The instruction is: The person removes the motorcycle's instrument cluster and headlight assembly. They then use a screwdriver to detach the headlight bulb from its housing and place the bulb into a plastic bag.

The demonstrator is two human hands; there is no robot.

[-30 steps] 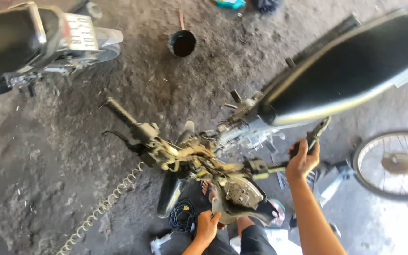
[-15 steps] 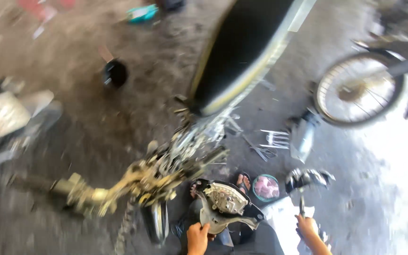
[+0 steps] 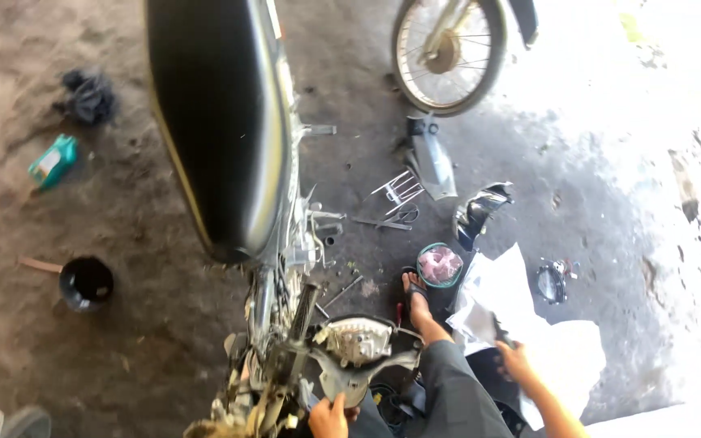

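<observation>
**Hands low by the stripped bike**

The right hand [image 3: 519,362] has left the handlebar and now rests down on white paper [image 3: 521,324], fingers curled on a dark thing I can't make out. The left hand [image 3: 330,418] still grips the grey headlight housing [image 3: 359,349] by the bike [image 3: 229,130]. The floor [image 3: 123,324] is dirty concrete, with a black pot [image 3: 85,283], a green box [image 3: 53,161], a pink-filled bowl [image 3: 440,265] and a wheel [image 3: 448,49].

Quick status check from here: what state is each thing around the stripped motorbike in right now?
Black motorbike seat: mounted, upright.
Grey instrument cluster housing: detached from its cover, held at its lower edge by the left hand.
Right hand: on the white sheet spread on the floor.
Black round pot: upright, open.
Round bowl with pink contents: uncovered.
Green carton: lying flat.
</observation>
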